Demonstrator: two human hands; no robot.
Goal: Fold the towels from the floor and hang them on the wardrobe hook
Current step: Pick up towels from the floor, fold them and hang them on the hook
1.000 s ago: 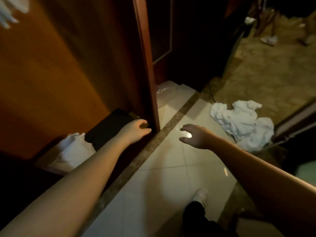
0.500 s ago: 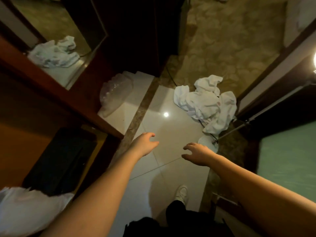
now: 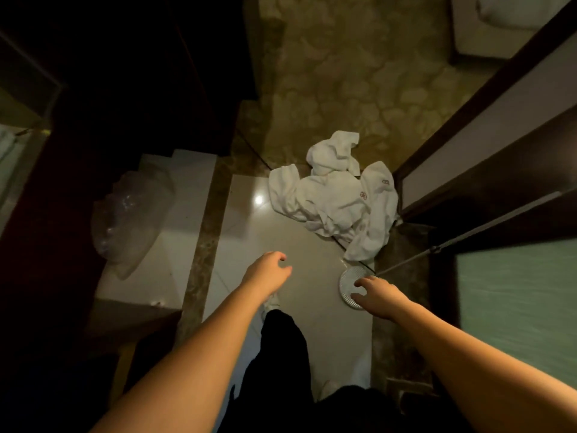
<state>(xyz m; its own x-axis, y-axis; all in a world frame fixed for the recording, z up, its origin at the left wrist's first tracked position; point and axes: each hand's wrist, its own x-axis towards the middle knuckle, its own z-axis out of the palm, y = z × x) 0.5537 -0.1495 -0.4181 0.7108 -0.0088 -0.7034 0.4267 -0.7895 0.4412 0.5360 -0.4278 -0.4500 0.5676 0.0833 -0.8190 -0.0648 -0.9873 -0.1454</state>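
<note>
Head view looks straight down on a tiled floor [image 3: 281, 242] in dim light. A heap of white towels [image 3: 337, 198] is seen crumpled at centre right of the frame, where the pale tile meets the patterned carpet [image 3: 359, 73], close against a dark door frame [image 3: 468, 120] on the right. How many towels make up the heap cannot be told.

Both hands are held out above the floor with nothing in them. The left hand [image 3: 268, 270] is seen at lower centre, its fingers loosely curled and apart; the right hand [image 3: 376, 293] is seen to the lower right, fingers spread, over a round floor drain [image 3: 346, 282]. Neither grip is closed on anything.

The move to come is judged to turn on this: the heap lies above both hands in the frame, that is, ahead of the person, and to the right of the midline. Its long axis runs from upper left to lower right, and its lowest corner reaches down nearly to the drain. That corner is just beside the right hand, while the left hand is well apart from the cloth. The right hand is therefore judged the nearer for a first pick.

A clear plastic bag [image 3: 131, 220] is seen at left on the tile, and a dark trouser leg [image 3: 281, 354] at bottom centre.
</note>
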